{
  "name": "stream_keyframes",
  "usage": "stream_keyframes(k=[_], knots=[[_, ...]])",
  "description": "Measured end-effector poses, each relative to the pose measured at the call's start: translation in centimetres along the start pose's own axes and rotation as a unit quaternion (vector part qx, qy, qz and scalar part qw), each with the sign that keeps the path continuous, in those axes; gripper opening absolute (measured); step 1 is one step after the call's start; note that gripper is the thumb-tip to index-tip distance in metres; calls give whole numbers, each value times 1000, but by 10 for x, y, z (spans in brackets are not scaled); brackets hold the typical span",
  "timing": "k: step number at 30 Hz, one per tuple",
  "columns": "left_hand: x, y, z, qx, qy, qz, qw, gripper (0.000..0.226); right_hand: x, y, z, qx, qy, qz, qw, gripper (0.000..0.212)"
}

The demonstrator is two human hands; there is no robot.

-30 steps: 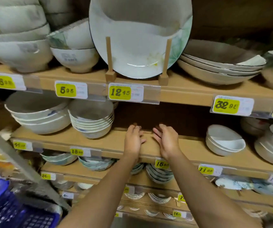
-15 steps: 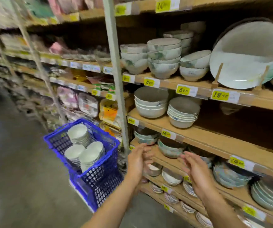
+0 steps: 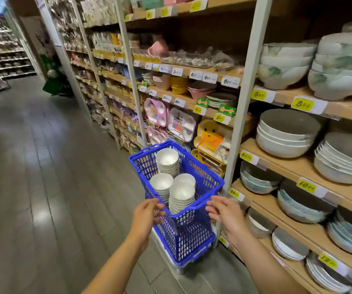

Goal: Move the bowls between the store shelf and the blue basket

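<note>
Both hands off shelf edge since a second ago, now down at blue basket [image 3: 183, 236]; head view swung left along aisle. Left hand [image 3: 147, 215] empty, fingers loosely apart, at near-left rim corner; contact unclear. Right hand [image 3: 224, 215] empty too, fingers relaxed, just beside near-right corner. Likely next: lifting bowls out. Basket holds four stacks of small white bowls [image 3: 167, 158]: one far, three near. Store shelf [image 3: 298, 166] at right carries bigger bowls.

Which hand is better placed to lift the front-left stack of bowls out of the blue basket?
Left. The left hand is open at the blue basket's near-left corner, just beside the front-left stack. The right hand, also open, is at the opposite corner, with the nearest stack between.
</note>
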State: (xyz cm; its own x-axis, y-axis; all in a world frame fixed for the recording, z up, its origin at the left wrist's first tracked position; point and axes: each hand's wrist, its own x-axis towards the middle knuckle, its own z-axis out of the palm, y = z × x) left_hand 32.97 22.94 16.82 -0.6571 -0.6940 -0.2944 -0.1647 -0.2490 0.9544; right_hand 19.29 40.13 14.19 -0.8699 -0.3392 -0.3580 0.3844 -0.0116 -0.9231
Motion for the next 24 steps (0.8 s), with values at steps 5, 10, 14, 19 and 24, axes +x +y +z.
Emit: stream_keyframes(k=[5,10,14,19,24], knots=[[82,10,-11,37,18,-14,999,22,91,10,53,-47,-17,9,999,12],[150,10,4,109,-17,-66,992,18,177,28,76,-113,5,41,993,25],[203,-4,24,153,-42,-100,982,24,229,43,80,-229,24,50,972,25],[254,-44,42,257,-68,-139,954,20,266,60,82,-395,-20,67,916,34],[294,-73,53,366,-115,-154,911,28,286,69,90,-484,-36,86,870,32]])
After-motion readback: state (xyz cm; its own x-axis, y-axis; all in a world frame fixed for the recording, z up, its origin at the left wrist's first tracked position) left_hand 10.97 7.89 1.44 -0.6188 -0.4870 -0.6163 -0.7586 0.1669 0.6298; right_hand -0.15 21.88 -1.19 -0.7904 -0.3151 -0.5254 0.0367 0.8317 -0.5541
